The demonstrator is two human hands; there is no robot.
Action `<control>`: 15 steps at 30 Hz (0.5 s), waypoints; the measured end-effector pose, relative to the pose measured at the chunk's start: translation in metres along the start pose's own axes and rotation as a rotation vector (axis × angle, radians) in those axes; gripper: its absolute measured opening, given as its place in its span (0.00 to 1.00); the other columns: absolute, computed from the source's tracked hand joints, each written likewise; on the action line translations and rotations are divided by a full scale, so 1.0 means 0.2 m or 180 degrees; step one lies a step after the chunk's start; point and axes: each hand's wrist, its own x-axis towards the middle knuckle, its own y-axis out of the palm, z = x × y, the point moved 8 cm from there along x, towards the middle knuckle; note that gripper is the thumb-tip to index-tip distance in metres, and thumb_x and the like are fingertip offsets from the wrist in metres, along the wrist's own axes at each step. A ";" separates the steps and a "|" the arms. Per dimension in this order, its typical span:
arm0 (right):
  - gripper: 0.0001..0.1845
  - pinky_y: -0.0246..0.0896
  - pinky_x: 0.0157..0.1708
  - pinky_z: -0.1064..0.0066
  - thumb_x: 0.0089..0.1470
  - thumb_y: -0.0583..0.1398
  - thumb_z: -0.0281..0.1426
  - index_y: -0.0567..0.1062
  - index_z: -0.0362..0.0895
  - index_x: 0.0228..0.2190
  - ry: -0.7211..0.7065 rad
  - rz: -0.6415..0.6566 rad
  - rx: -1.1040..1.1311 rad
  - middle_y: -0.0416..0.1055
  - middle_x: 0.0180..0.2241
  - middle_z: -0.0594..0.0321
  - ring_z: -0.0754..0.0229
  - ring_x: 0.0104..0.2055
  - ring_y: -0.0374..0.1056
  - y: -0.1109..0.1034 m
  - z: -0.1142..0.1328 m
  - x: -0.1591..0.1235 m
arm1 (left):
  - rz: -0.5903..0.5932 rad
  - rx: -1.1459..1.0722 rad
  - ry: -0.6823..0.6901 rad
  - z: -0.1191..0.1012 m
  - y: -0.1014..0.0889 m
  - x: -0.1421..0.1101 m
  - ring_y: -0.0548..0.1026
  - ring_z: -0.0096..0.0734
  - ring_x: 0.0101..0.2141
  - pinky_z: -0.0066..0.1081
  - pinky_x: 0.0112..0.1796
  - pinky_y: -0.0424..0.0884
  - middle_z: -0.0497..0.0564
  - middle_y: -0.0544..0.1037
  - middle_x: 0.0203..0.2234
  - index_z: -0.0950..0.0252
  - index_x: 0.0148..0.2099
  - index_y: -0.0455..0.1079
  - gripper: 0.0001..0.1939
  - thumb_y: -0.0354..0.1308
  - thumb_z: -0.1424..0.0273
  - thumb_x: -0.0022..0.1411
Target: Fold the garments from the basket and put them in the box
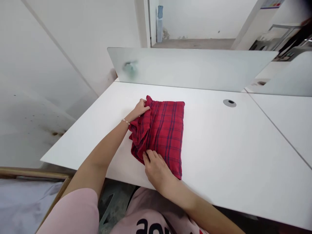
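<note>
A red cushion cover (168,130) with dark blue checks lies flat on the white desk (219,146). Its right part is smooth, square-cornered and looks padded; along the left the cloth is loose and bunched into folds. At the far left corner my left hand (141,107) is closed on the edge of the fabric, thumb on top. My right hand (156,169) pinches the near left edge, fingers curled over the cloth. What lies inside the cover is hidden.
A frosted glass partition (190,70) runs along the desk's back edge. Toward the right is a round grey cable hole (229,103). A wood-framed holder with pale cloth (26,201) stands at lower left. Beyond the partition is a water dispenser (159,24).
</note>
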 end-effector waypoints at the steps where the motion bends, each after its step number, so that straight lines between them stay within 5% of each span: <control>1: 0.23 0.73 0.44 0.60 0.57 0.55 0.17 0.72 0.30 0.54 0.0016 -0.0018 -0.0019 0.68 0.44 0.47 0.53 0.44 0.66 0.00 0.00 0.00 | -0.0089 0.0104 0.0048 -0.01 -0.02 -0.01 0.74 0.41 0.46 0.42 0.51 0.70 0.60 0.74 0.46 0.68 0.50 0.61 0.19 0.58 0.70 0.56; 7: 0.23 0.71 0.45 0.62 0.58 0.55 0.18 0.71 0.31 0.55 -0.0022 -0.0234 -0.0052 0.67 0.46 0.48 0.53 0.45 0.64 -0.01 0.00 -0.01 | 0.0124 0.0414 0.0521 -0.22 -0.04 -0.25 0.69 0.45 0.58 0.45 0.60 0.64 0.63 0.67 0.59 0.65 0.62 0.58 0.27 0.48 0.52 0.70; 11: 0.23 0.71 0.46 0.60 0.59 0.56 0.21 0.70 0.30 0.56 -0.0027 -0.0179 -0.0039 0.67 0.47 0.46 0.52 0.46 0.64 0.01 -0.01 -0.02 | 0.0671 0.1370 0.1318 -0.32 0.03 -0.57 0.57 0.52 0.66 0.52 0.66 0.53 0.59 0.61 0.65 0.59 0.59 0.67 0.22 0.56 0.59 0.65; 15: 0.24 0.71 0.46 0.59 0.60 0.56 0.22 0.69 0.30 0.58 -0.0058 -0.0126 0.0009 0.67 0.49 0.44 0.51 0.46 0.64 0.01 -0.01 -0.01 | 0.0498 0.1352 0.1107 -0.22 -0.04 -0.75 0.64 0.48 0.63 0.49 0.63 0.62 0.57 0.64 0.62 0.58 0.56 0.69 0.20 0.54 0.71 0.60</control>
